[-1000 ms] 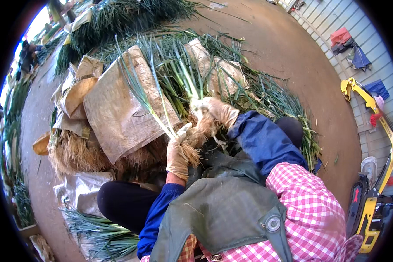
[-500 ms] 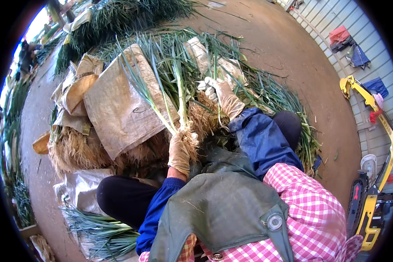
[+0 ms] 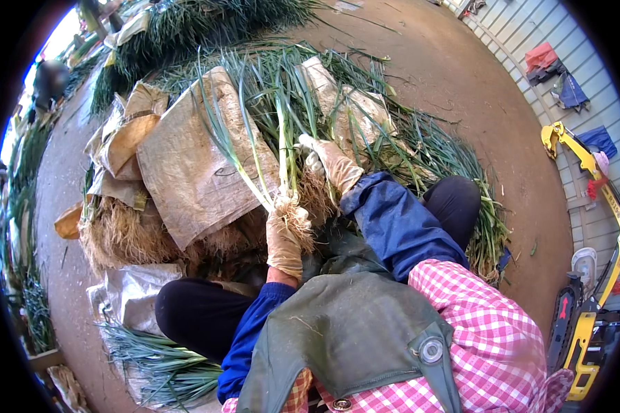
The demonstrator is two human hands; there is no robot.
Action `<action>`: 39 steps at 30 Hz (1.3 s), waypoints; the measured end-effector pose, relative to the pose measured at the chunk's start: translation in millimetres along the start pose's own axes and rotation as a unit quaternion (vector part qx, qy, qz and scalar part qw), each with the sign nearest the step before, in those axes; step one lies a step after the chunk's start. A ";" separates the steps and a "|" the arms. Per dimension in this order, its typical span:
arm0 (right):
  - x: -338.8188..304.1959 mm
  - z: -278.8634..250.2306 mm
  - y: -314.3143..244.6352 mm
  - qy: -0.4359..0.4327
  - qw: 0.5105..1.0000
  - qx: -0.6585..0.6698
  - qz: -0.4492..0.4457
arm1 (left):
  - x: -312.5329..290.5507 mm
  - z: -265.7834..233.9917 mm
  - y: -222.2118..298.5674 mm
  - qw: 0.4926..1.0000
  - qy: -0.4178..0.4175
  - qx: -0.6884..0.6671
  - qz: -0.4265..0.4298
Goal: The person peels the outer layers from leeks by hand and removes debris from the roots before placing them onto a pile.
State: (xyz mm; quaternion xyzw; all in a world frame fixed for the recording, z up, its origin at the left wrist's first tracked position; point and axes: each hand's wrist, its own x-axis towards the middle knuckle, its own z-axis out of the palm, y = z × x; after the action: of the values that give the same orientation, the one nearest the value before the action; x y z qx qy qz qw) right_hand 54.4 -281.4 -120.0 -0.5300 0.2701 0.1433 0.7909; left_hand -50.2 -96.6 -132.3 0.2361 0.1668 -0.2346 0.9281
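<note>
Here we are, in close between the knees, and our left hand [image 3: 283,234] has its fingers clamped around the root end of a few green onion stalks [image 3: 282,148]. They sit just ahead of our lap, pale roots [image 3: 293,212] spilling over the glove. It's a low grip, and we'd judge that it gathers the root ends together while leaving the leaves free to fan out.

And look at the line of them! Roots toward us, leaves pointing away; the long axis of one runs almost straight ahead, while another leans off to our left, so they open in a narrow V.

Over to our right hand [image 3: 329,164], just beside the upright stalks: fingers curled, but we can't tell whether they pinch anything. More roots hang just below it.

To the left, a sacking sheet [image 3: 207,165] drapes over a root-fringed heap [image 3: 127,234], likely as a cover. Another piece of sacking [image 3: 362,113] lies among the leaves ahead, perhaps for the same reason.
</note>
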 end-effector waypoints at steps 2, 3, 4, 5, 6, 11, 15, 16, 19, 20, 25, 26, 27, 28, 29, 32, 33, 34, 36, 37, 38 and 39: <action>-9.1 5.8 10.0 -0.085 0.993 -0.046 0.073 | 0.1 -6.8 5.4 0.998 -0.051 -0.011 -0.020; -23.0 19.5 15.5 -0.117 0.990 -0.060 0.046 | 2.2 -14.4 6.7 0.997 -0.066 -0.029 -0.030; -20.7 18.6 23.9 -0.150 0.986 -0.062 0.050 | 1.4 -9.4 4.5 0.998 -0.046 -0.036 -0.026; -16.1 19.1 34.1 -0.142 0.987 -0.076 0.029 | 0.7 -3.9 1.3 0.998 -0.027 -0.043 -0.021; -9.6 14.7 43.6 -0.132 0.987 -0.089 0.007 | -1.2 3.6 -1.5 0.999 -0.007 -0.049 -0.019; 21.1 -11.3 28.2 0.057 0.950 -0.301 -0.058 | -6.6 22.0 5.5 0.999 -0.020 0.025 0.003; 6.5 -34.0 -2.9 0.251 0.756 -0.587 -0.144 | -18.0 24.8 20.4 0.999 -0.020 -0.039 0.007; -1.1 -37.8 -7.4 0.274 0.739 -0.597 -0.152 | -8.7 11.0 20.7 0.996 -0.083 -0.040 -0.010; -0.7 -43.1 -14.0 0.257 0.852 -0.408 -0.202 | -6.5 14.4 18.4 0.985 -0.121 -0.111 -0.048; -6.0 -20.6 -11.6 0.123 0.953 -0.158 -0.229 | -5.2 8.5 20.8 0.978 -0.161 -0.120 -0.057; -54.7 57.7 15.6 -0.181 0.973 -0.102 -0.104 | -6.9 3.7 18.0 0.943 -0.244 -0.204 -0.101; -53.1 52.1 26.1 -0.247 0.967 -0.035 -0.042 | -10.0 6.8 16.2 0.957 -0.217 -0.172 -0.089; -54.7 41.4 34.2 -0.296 0.955 0.024 0.025 | -18.0 20.7 14.5 0.967 -0.192 -0.142 -0.084; -62.5 41.5 32.5 -0.314 0.946 0.025 0.071 | -24.7 24.2 18.6 0.978 -0.160 -0.112 -0.068; -69.6 41.6 30.0 -0.331 0.936 0.024 0.117 | -26.4 23.1 20.5 0.980 -0.150 -0.117 -0.065; -65.9 34.1 28.3 -0.300 0.953 -0.028 0.021 | -18.0 8.7 17.8 0.954 -0.229 -0.154 -0.115; -55.8 17.0 23.6 -0.276 0.956 -0.070 0.062 | -20.2 15.9 14.7 0.979 -0.134 -0.108 -0.108; -58.8 24.7 14.5 -0.330 0.931 -0.153 -0.013 | -17.1 9.0 15.0 0.980 -0.124 -0.109 -0.108; -99.2 42.5 -15.9 -0.223 0.878 -0.416 -0.078 | -5.0 -19.9 17.4 0.984 -0.096 -0.110 -0.100; -102.1 32.2 -9.4 -0.215 0.870 -0.424 -0.130 | -0.8 -20.6 13.3 0.982 -0.105 -0.116 -0.102; -106.0 24.5 -1.7 -0.192 0.860 -0.451 -0.143 | 2.5 -21.4 8.0 0.990 -0.074 -0.096 -0.074; -119.1 18.2 1.7 -0.199 0.872 -0.437 -0.097 | -1.5 -7.8 5.6 0.996 -0.027 -0.063 -0.052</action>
State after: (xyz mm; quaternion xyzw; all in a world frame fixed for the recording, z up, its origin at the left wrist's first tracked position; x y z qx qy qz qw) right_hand -38.3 -257.0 -46.9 -0.8052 -0.0357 0.2715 0.5259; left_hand -50.1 -87.6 -136.1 0.1619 0.1686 -0.2778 0.9318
